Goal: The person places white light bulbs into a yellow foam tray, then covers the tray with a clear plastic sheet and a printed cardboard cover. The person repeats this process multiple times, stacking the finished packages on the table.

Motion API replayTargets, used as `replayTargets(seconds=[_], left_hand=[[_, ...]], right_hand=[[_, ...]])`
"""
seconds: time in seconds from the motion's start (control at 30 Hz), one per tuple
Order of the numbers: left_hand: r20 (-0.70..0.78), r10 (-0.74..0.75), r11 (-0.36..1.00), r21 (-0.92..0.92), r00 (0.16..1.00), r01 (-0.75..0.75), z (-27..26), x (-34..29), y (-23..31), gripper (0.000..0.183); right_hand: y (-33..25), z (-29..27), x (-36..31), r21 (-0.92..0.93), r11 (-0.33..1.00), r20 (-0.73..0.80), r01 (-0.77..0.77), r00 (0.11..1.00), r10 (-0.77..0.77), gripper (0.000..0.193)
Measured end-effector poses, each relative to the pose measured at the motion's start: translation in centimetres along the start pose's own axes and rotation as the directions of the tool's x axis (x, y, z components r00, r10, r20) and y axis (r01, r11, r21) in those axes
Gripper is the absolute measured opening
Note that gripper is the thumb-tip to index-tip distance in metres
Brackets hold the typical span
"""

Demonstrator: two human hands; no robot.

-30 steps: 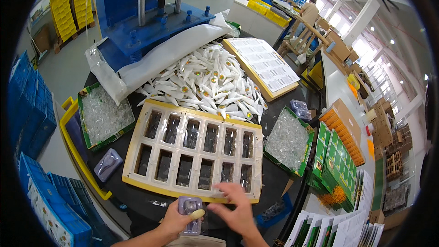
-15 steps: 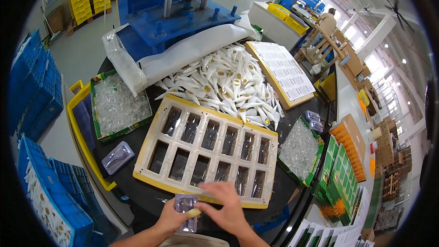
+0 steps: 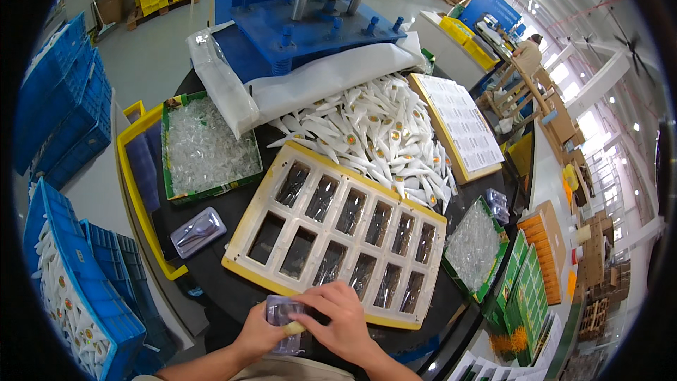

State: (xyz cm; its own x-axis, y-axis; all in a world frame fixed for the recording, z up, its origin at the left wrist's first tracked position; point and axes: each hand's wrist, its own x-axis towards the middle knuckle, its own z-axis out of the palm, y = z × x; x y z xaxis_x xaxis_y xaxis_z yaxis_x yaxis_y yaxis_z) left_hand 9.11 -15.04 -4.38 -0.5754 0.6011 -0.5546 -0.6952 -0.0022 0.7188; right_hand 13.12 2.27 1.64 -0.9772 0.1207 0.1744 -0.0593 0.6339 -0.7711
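Observation:
Close to my body, my left hand [image 3: 259,331] is wrapped around a small stack of clear plastic blister shells [image 3: 280,312]. My right hand [image 3: 338,317] bends over the stack from the right, its fingers and covered thumb closed on the shells' edge. A pale yellow cover sits on that thumb. Just beyond both hands lies a white tray with a yellow edge [image 3: 264,279], tilted on the black table. It has two rows of rectangular slots. Shiny clear shells line most of them; the two leftmost near slots look dark and bare.
White teardrop-shaped pieces [image 3: 381,130] are heaped behind the tray, below a blue press [image 3: 317,28]. Boxes of small clear parts stand left [image 3: 208,148] and right [image 3: 476,250]. More blister shells [image 3: 199,231] lie at left. Blue crates [image 3: 70,275] hold white pieces. Far right, a person stands.
My right hand has come back from the tray's near edge to the shell stack. The third near slot from the left now has a clear shell in it. The view has shifted slightly.

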Motion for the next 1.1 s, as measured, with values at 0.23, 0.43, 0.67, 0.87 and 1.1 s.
replayTargets(seconds=[0.23, 0.43, 0.67, 0.87, 1.1], left_hand=[[-0.153, -0.103, 0.99, -0.107, 0.983, 0.087, -1.1, -2.2, -0.1, 0.032], [-0.134, 0.007, 0.992, -0.121, 0.991, -0.024, -1.7, -0.9, 0.3, 0.03], [-0.188, 0.152, 0.934, 0.347, 0.97, -0.079, -1.1, -3.7, 1.5, 0.041], [0.681, 0.59, -0.264, 0.67, 0.434, -0.694, 0.0, -0.3, 1.1, 0.041], [0.777, 0.425, -0.465, 0.627, 0.464, -0.625, 3.2, 3.3, -4.0, 0.041]], right_hand=[[6.2, 3.3, 8.2, -0.43, 0.896, -0.387, -0.112, 0.919, -0.071, 0.018], [0.4, 2.6, 3.5, 0.027, 0.997, -0.047, 0.079, 0.996, -0.077, 0.024], [4.6, 6.0, 10.5, -0.406, 0.914, -0.251, 0.023, 0.958, -0.136, 0.016], [7.0, 1.9, 9.1, -0.389, 0.91, -0.424, -0.145, 0.905, -0.036, 0.016], [15.2, -8.4, 9.6, -0.444, 0.838, -0.545, -0.317, 0.838, 0.028, 0.017]])
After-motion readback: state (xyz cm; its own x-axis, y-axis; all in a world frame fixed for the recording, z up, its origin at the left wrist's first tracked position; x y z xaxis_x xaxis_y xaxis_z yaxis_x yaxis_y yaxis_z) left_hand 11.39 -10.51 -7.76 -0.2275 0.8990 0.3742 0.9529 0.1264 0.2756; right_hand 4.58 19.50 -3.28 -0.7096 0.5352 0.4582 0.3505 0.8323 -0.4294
